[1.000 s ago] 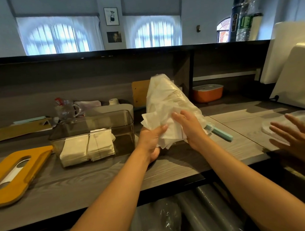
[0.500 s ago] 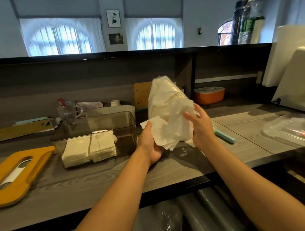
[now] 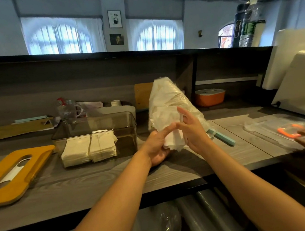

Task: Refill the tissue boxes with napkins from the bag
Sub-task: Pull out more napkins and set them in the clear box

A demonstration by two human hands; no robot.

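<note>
The left hand (image 3: 156, 146) cups a bunch of white paper napkins (image 3: 174, 141) from below while the right hand (image 3: 192, 129) presses them with straight fingers, squaring them beside the clear plastic napkin bag (image 3: 167, 102); the smoky transparent tissue box (image 3: 95, 139) stands open nearby, part-filled.

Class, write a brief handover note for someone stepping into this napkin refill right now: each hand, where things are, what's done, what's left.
Left hand grips a wad of napkins at the mouth of the plastic bag; right hand steadies them, fingers loose.
Clear tissue box sits left of the bag, holding two low stacks.
Its yellow lid lies off, further left.
Left: move the wad into the box, top up, refit lid.
</note>
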